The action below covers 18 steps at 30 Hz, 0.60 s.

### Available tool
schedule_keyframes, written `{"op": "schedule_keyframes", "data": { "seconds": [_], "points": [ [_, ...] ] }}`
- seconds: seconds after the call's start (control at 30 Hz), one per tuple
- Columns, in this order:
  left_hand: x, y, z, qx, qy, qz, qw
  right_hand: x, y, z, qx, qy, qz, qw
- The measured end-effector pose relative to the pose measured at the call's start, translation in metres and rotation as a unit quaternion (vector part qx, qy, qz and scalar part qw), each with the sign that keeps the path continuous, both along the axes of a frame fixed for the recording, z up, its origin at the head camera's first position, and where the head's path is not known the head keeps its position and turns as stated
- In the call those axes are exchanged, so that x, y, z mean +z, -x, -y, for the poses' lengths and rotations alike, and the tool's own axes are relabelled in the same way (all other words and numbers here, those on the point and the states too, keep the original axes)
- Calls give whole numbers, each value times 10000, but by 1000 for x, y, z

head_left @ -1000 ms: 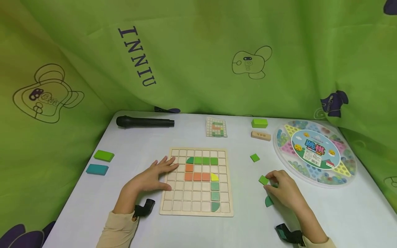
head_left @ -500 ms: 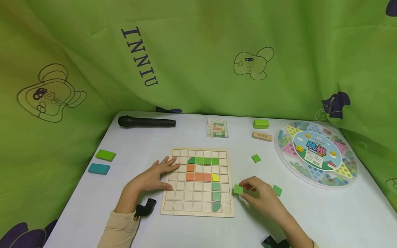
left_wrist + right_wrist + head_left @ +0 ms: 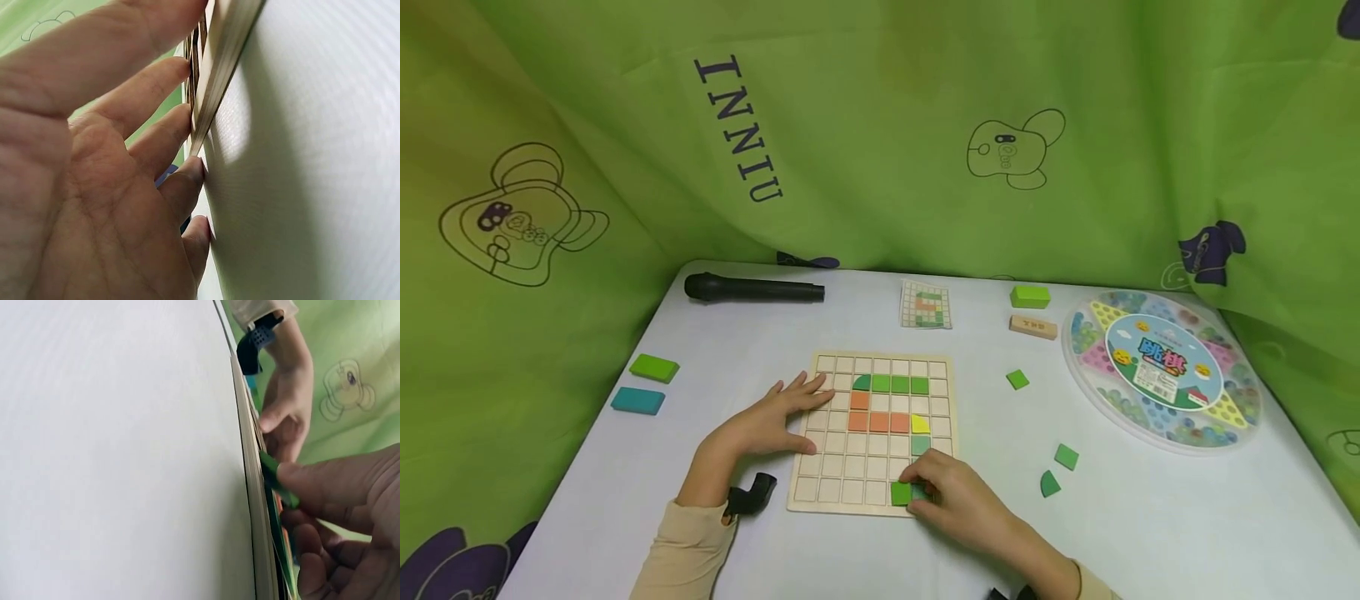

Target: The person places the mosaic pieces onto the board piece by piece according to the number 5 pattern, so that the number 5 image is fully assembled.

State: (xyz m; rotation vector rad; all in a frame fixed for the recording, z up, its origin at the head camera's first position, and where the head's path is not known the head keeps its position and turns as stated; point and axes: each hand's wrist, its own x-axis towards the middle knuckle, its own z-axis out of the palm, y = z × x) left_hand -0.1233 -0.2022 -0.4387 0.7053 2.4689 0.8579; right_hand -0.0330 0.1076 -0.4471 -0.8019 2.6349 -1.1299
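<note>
While the left hand (image 3: 769, 423) stays flat on the grid board (image 3: 820, 492), the right hand (image 3: 951, 497) (pinching a green square tile (image 3: 901, 492)) has carried it onto the board's bottom row.

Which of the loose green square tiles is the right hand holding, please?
The bright green tile at the board's bottom row, pinched by the right hand; the others lie untouched.

Grid board (image 3: 820, 492) centred on table (image 3: 1150, 533); microphone (image 3: 752, 288) behind at left; round game tray (image 3: 1161, 369) at right; pattern card (image 3: 925, 305) behind board.
</note>
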Motion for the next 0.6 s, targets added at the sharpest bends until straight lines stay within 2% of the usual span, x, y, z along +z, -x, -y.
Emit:
{"op": "schedule_keyframes", "data": {
  "seconds": [0.17, 0.37, 0.6],
  "points": [
    [0, 0, 0, -2, 10, 37, 10000, -3, 0, 6, 47, -119, -184, 9997],
    [2, 0, -1, 49, 56, 17, 10000, -3, 1, 6, 69, -133, -119, 9998],
    [0, 0, 0, 21, -27, 38, 10000, 11, 14, -16, -198, 30, -73, 9998]
  ]
}}
